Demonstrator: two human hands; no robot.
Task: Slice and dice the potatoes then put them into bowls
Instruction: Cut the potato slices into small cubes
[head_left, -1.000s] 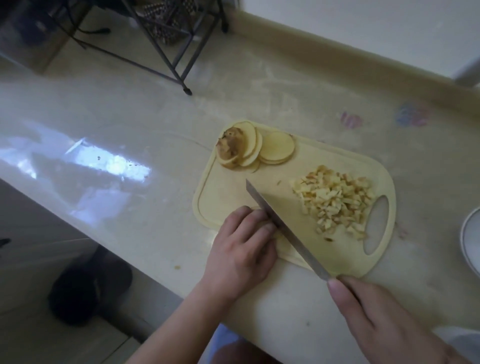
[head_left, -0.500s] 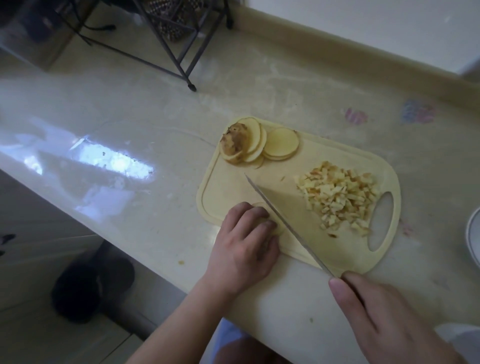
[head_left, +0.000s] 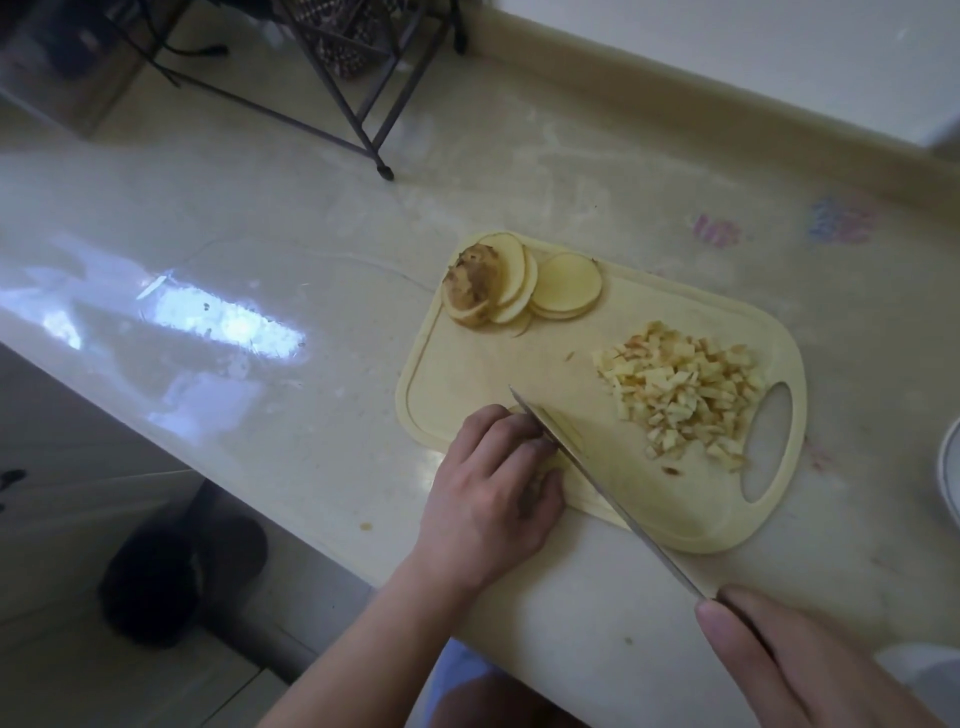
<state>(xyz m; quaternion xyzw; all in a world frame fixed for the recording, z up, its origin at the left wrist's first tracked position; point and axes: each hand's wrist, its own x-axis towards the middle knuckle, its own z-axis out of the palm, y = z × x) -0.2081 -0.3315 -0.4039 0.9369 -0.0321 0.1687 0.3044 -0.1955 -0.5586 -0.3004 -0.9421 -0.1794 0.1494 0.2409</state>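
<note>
Left hand (head_left: 491, 491): fingers curled, pressing down on a potato piece (head_left: 563, 431) at the board's (head_left: 675, 525) 7 o'clock corner; knuckles sit against the blade, apparently to guide it and keep fingertips back. Piece mostly hidden under the hand.

Right hand (head_left: 810, 665): wrapped round the knife (head_left: 613, 499) handle, forefinger along the top, probably for control. Blade slants toward 11 o'clock, its tip down at the piece.

Dice (head_left: 680, 397) heaped at 3 o'clock by the handle hole, clear of the cutting spot. Slices (head_left: 524, 286) fanned at 12 o'clock, awaiting dicing. Bowl (head_left: 949, 470) rim at frame's 3 o'clock edge; nothing seen in it.
</note>
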